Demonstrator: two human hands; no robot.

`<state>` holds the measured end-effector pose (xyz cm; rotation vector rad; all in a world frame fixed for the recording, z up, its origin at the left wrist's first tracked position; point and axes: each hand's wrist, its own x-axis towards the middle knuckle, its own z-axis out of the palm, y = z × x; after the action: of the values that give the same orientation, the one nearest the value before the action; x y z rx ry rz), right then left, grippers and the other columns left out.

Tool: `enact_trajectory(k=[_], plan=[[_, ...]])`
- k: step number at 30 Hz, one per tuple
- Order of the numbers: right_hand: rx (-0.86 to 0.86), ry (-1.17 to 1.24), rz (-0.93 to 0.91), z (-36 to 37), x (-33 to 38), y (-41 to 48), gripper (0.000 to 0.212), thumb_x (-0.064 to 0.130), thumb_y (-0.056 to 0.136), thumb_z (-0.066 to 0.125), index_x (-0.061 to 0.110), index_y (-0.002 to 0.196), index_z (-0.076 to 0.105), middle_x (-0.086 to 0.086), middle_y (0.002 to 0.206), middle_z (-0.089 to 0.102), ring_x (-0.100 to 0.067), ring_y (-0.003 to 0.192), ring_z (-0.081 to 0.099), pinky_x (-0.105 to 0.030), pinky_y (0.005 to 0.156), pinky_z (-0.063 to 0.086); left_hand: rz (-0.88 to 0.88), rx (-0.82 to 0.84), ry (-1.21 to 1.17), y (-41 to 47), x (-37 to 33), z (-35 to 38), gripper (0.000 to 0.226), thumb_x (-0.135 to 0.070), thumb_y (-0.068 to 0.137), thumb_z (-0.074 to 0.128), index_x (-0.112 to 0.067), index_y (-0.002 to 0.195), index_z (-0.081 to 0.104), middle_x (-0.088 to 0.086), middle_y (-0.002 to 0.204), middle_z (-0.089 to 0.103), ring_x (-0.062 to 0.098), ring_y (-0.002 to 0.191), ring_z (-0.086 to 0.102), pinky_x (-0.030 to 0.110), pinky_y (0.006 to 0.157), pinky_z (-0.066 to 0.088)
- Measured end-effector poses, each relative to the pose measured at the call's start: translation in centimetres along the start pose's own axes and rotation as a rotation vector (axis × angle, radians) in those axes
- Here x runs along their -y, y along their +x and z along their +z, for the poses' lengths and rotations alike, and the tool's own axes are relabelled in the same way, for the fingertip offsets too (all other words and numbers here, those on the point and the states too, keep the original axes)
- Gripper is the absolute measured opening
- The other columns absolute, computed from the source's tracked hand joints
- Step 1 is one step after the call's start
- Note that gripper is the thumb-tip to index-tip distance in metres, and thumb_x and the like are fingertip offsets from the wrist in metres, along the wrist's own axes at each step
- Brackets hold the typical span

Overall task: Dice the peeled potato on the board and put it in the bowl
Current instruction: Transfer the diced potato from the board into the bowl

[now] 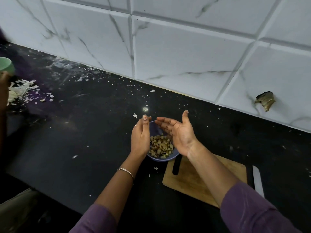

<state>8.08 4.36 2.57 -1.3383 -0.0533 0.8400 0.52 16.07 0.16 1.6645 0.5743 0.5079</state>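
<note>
Purple-blue bowl (160,159) lower centre, holding the potato dice (161,145) | left hand (140,140) and right hand (179,134) both loose-fingered, empty, hovering over it | no potato showing on wooden board (202,180), lower right | looks like the drop-in step's wrapping up, next probably just needs stuck bits brushed off

Left hand (140,138) and right hand (178,132) partly hide the bowl (161,159); a green cup (5,65) is cropped at left.
</note>
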Motion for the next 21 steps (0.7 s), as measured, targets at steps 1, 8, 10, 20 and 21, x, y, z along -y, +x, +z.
enact_trajectory(k=[1, 8, 10, 20, 21], plan=[[0.018, 0.021, 0.000, -0.3, 0.3, -0.2, 0.101, 0.074, 0.092, -0.004, 0.009, 0.124, 0.067, -0.008, 0.122, 0.070, -0.021, 0.123, 0.057, -0.040, 0.111, 0.029, 0.043, 0.000, 0.029, 0.0, -0.2, 0.1, 0.061, -0.068, 0.097, 0.025, -0.023, 0.112, 0.064, -0.007, 0.111, 0.064, 0.011, 0.111, 0.057, 0.028, 0.092, 0.044], [0.042, 0.247, -0.065, -3.2, 2.1, -3.2, 0.095, 0.074, 0.093, 0.004, 0.008, 0.118, 0.067, -0.016, 0.122, 0.068, -0.027, 0.113, 0.063, -0.038, 0.099, 0.045, 0.197, 0.119, 0.126, -1.4, -2.5, 2.3, 0.052, -0.058, 0.093, 0.040, -0.021, 0.121, 0.062, -0.011, 0.117, 0.063, 0.008, 0.115, 0.057, 0.037, 0.099, 0.048], [-0.009, 0.224, -0.086, -4.5, 2.4, -4.8, 0.084, 0.066, 0.098, 0.010, 0.008, 0.117, 0.067, -0.015, 0.119, 0.069, -0.026, 0.112, 0.064, -0.037, 0.097, 0.047, 0.226, 0.171, 0.133, -2.5, -2.7, 3.4, 0.041, -0.050, 0.093, 0.048, -0.023, 0.120, 0.061, -0.012, 0.113, 0.064, 0.007, 0.112, 0.058, 0.036, 0.097, 0.049], [-0.430, 0.014, -0.050, -11.4, -0.6, -11.5, 0.024, 0.012, 0.103, 0.047, 0.007, 0.111, 0.069, -0.010, 0.107, 0.074, -0.021, 0.102, 0.070, -0.035, 0.092, 0.055, 0.242, 0.492, 0.271, -8.3, -2.3, 8.5, 0.032, -0.020, 0.097, 0.059, -0.017, 0.129, 0.061, -0.005, 0.123, 0.065, 0.005, 0.113, 0.059, 0.028, 0.099, 0.049], [-0.459, -0.054, -0.047, -12.0, -1.2, -12.0, 0.021, 0.007, 0.101, 0.051, 0.009, 0.110, 0.069, -0.009, 0.107, 0.073, -0.020, 0.103, 0.069, -0.035, 0.094, 0.055, 0.221, 0.518, 0.292, -8.7, -2.0, 8.7, 0.036, -0.019, 0.097, 0.058, -0.017, 0.133, 0.058, -0.004, 0.126, 0.064, 0.006, 0.116, 0.058, 0.029, 0.102, 0.048]])
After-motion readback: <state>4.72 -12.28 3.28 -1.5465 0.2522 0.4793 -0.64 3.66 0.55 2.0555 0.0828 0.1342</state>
